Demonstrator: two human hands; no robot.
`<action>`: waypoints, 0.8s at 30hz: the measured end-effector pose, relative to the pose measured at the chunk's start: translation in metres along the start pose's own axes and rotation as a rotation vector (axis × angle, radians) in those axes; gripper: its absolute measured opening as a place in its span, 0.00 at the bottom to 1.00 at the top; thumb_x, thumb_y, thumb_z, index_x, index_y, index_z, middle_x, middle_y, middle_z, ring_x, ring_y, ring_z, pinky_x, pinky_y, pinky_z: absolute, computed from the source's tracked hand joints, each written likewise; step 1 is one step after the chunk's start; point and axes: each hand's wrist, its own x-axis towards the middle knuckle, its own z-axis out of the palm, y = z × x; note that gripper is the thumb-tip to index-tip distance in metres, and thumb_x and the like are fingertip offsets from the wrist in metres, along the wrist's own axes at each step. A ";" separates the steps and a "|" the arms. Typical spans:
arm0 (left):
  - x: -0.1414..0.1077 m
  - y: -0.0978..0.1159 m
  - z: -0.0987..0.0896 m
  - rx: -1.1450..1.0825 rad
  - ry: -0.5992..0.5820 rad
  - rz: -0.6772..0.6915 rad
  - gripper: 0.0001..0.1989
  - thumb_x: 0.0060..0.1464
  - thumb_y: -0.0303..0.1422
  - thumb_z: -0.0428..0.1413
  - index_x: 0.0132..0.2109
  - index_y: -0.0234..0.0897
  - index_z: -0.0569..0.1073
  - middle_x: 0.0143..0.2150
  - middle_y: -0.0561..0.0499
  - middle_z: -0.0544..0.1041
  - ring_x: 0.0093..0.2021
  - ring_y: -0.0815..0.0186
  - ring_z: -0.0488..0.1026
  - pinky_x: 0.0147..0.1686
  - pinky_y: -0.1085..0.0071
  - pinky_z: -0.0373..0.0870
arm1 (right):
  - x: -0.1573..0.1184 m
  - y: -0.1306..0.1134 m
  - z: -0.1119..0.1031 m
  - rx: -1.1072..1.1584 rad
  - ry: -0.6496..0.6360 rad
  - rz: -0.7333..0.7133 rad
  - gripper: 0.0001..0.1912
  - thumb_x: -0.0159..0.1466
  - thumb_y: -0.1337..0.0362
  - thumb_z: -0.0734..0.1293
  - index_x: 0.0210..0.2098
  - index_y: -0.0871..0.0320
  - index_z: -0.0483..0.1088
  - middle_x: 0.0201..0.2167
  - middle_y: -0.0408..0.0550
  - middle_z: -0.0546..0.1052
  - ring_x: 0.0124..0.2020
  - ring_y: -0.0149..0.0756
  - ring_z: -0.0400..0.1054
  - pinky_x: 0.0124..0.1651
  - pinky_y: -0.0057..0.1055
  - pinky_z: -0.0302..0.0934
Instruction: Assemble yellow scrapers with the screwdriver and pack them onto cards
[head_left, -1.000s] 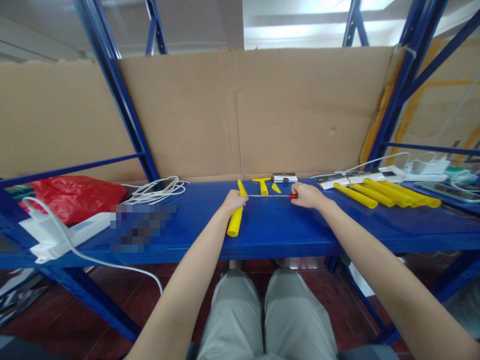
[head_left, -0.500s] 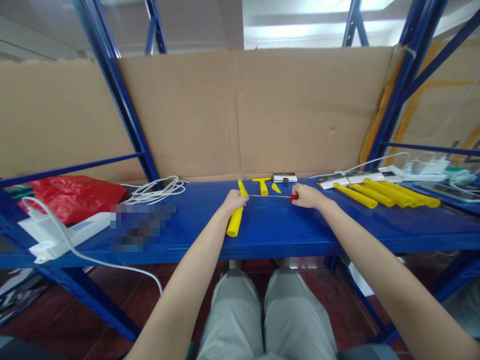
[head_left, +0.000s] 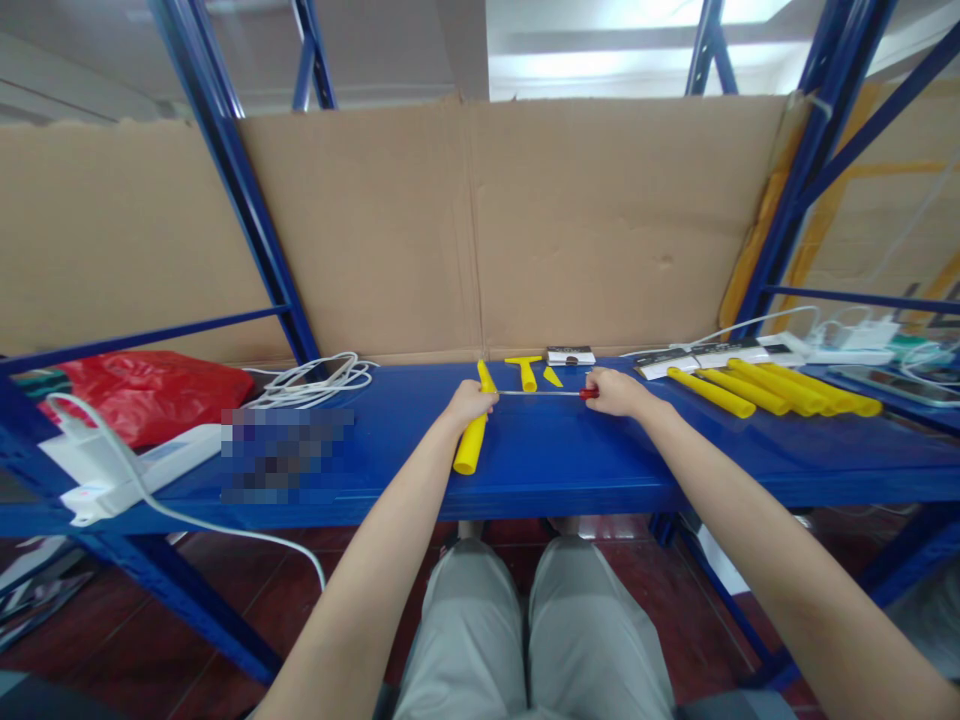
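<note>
My left hand is closed around a yellow tube, which slants toward the table's front edge and has a pointed yellow piece at its far end. In my right hand is the red handle of a screwdriver. Its long thin shaft runs level to the left, and the tip meets the tube beside my left fingers; the exact contact is hidden. Just beyond the shaft lie a yellow T-shaped piece and a small yellow blade-like piece.
Several yellow tubes lie at the right on the blue table. A small black-and-white box stands by the cardboard wall. At the left are a white power strip, coiled white cable and a red bag.
</note>
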 end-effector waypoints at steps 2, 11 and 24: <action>0.000 0.000 0.000 0.010 -0.002 0.006 0.05 0.49 0.22 0.55 0.27 0.31 0.70 0.19 0.53 0.69 0.17 0.71 0.65 0.23 0.74 0.63 | -0.001 -0.003 -0.002 -0.013 0.000 0.035 0.07 0.55 0.67 0.64 0.35 0.58 0.69 0.35 0.51 0.76 0.36 0.40 0.70 0.34 0.29 0.55; -0.001 0.000 0.000 0.006 -0.010 0.017 0.06 0.48 0.22 0.54 0.25 0.31 0.69 0.18 0.53 0.68 0.16 0.71 0.64 0.21 0.74 0.62 | -0.003 -0.002 -0.002 0.007 0.003 0.071 0.10 0.57 0.65 0.63 0.40 0.56 0.69 0.38 0.50 0.78 0.39 0.41 0.71 0.34 0.29 0.55; -0.001 0.000 0.000 0.009 0.003 0.014 0.06 0.48 0.22 0.55 0.25 0.31 0.70 0.17 0.54 0.68 0.17 0.71 0.64 0.22 0.74 0.62 | -0.002 -0.001 -0.004 -0.019 -0.003 0.074 0.07 0.56 0.65 0.64 0.35 0.56 0.70 0.34 0.50 0.78 0.36 0.40 0.71 0.32 0.29 0.55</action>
